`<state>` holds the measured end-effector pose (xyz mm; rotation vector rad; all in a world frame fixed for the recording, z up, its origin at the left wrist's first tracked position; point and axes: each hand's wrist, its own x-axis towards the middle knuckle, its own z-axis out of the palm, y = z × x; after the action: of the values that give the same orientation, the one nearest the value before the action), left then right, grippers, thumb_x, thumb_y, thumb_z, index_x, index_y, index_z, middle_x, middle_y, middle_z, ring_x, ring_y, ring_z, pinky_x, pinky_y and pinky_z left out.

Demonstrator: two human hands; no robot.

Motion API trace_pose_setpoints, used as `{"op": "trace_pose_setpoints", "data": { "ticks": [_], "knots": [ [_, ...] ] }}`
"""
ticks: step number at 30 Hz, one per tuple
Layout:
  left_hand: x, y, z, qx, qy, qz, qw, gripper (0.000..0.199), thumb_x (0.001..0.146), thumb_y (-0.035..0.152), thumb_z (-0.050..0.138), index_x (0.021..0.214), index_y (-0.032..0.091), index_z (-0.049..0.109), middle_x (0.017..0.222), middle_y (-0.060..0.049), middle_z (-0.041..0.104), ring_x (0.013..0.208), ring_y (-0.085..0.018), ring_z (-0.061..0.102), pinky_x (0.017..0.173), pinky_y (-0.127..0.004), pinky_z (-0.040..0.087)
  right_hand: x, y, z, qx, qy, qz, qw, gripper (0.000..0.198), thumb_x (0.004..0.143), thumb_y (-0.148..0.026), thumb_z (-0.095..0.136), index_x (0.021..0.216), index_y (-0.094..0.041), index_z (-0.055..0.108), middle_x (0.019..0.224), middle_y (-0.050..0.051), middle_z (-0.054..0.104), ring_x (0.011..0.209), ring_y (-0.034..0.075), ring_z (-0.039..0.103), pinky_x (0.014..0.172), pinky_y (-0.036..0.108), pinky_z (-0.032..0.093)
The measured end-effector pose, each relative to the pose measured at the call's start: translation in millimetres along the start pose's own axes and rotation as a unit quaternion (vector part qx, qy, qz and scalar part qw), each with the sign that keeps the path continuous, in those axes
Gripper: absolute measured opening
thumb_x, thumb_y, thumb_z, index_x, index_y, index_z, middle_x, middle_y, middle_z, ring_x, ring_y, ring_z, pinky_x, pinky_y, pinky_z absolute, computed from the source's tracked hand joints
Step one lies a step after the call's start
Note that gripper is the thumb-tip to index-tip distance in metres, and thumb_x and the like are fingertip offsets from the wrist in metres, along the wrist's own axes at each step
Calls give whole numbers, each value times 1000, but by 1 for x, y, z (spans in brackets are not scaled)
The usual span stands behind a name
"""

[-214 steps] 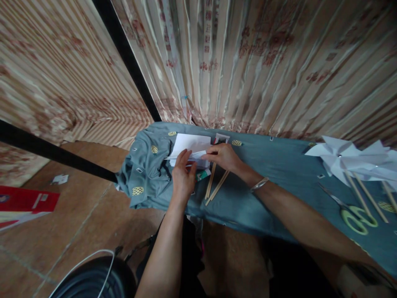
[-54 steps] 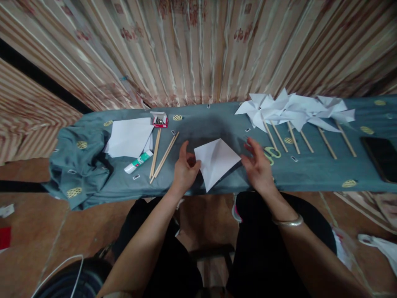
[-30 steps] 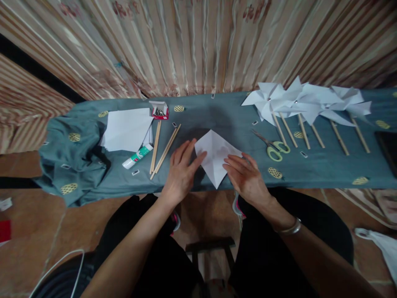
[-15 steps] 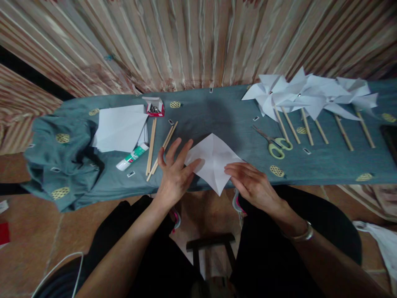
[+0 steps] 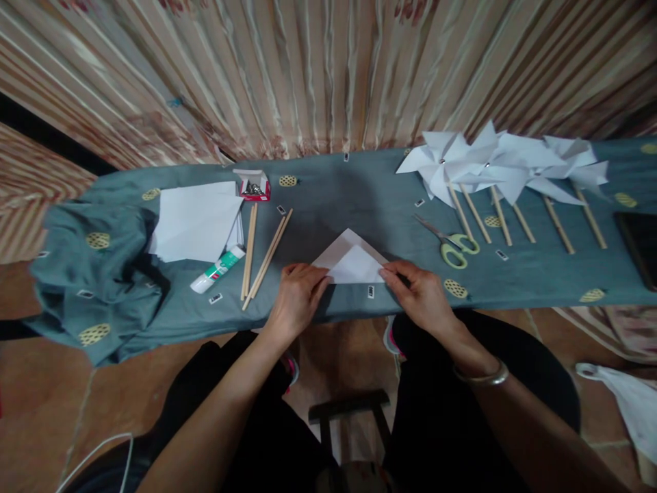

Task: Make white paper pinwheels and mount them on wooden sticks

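The white paper (image 5: 354,268) lies on the surface (image 5: 333,198) between the two hands; a moment ago it was spread out like a kite, and now its near half is turned up over the far half; that makes it a triangle with a straight near edge, but the flap's tip stops short of the far tip, so the halves do not match there; the left hand (image 5: 304,293) pinches the paper's left corner; the right hand (image 5: 418,291) pinches its right corner; left of the paper are thin sticks (image 5: 269,255), a glue stick (image 5: 218,269), a little box (image 5: 255,186) and a paper pile (image 5: 198,222); right of the paper are scissors (image 5: 454,248), then white pinwheels (image 5: 462,164) farther back.
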<state>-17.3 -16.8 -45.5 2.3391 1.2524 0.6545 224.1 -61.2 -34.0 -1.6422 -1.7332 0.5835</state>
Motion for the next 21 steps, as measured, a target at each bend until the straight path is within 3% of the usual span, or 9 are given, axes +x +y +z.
{"op": "trace_pose_setpoints", "data": {
  "ticks": [3, 6, 11, 16, 19, 21],
  "knots": [
    [9, -1, 5, -2, 10, -45, 999, 19, 95, 24, 55, 104, 17, 70, 91, -6, 76, 86, -21, 70, 87, -39, 49, 8, -3, 4, -3, 11, 49, 999, 24, 92, -35, 55, 88, -19, 72, 79, 4, 75, 73, 20, 70, 70, 29, 51],
    [16, -2, 7, -22, 20, -70, 997, 31, 93, 24, 57, 123, 15, 62, 88, -5, 75, 83, -20, 70, 86, -37, 50, 15, -4, 7, -18, 13, 76, 997, 24, 91, -35, 55, 87, -19, 72, 76, 4, 74, 70, 20, 69, 66, 28, 49],
    [22, -8, 4, -5, 21, -66, 998, 40, 95, 28, 53, 133, 15, 53, 91, -6, 74, 87, -22, 69, 84, -37, 52, 24, -3, 10, -47, 12, 99, 994, 25, 90, -37, 55, 87, -19, 72, 76, 5, 74, 69, 21, 69, 65, 29, 46],
    [19, 6, 4, 104, 69, 57, 991, 34, 98, 25, 48, 131, 15, 55, 131, -16, 64, 122, -30, 59, 98, -48, 48, 28, -5, 9, -61, -5, 105, 993, 24, 90, -36, 56, 87, -19, 72, 73, 4, 73, 65, 20, 68, 63, 28, 45],
    [10, 25, 15, 109, 25, 146, 983, 39, 100, 18, 42, 138, 16, 48, 141, -13, 59, 140, -26, 45, 113, -49, 37, 29, -6, 8, -73, -13, 101, 992, 24, 91, -35, 55, 90, -19, 73, 78, 5, 76, 69, 20, 70, 66, 29, 47],
    [2, 34, 23, 110, -13, 154, 982, 41, 100, 19, 41, 140, 12, 46, 144, -13, 57, 143, -26, 41, 116, -49, 35, 30, -8, 8, -75, -14, 102, 992, 24, 92, -35, 55, 90, -20, 73, 81, 5, 76, 70, 20, 70, 66, 29, 47]
  ]
}}
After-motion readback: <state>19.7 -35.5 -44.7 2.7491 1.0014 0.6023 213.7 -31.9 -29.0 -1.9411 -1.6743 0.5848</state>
